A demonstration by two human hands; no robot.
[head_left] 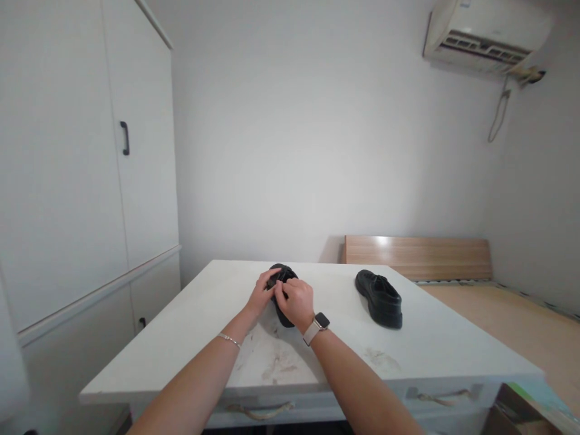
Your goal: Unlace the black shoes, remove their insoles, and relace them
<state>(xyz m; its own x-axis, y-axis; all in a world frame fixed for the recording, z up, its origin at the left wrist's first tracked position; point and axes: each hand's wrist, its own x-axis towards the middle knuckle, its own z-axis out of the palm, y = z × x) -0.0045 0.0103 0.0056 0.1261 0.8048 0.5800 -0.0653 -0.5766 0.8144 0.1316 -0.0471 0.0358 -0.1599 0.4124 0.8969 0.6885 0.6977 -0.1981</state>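
Note:
A black lace-up shoe (pixel 280 273) lies on the white table (pixel 421 350) in front of me, mostly hidden by my hands. My left hand (pixel 261 295) reaches in from the left, fingers pinched at the shoe's laces. My right hand (pixel 296 302), with a watch on the wrist, is curled over the shoe's top and also pinches at the laces. A second black shoe (pixel 379 297) stands alone to the right, untouched.
A white wardrobe (pixel 90 181) with a dark handle fills the left side. A wooden bed frame (pixel 417 257) stands behind the table at the right. The table's front has drawers with rope pulls (pixel 260 412). An air conditioner (pixel 484 36) hangs high on the wall.

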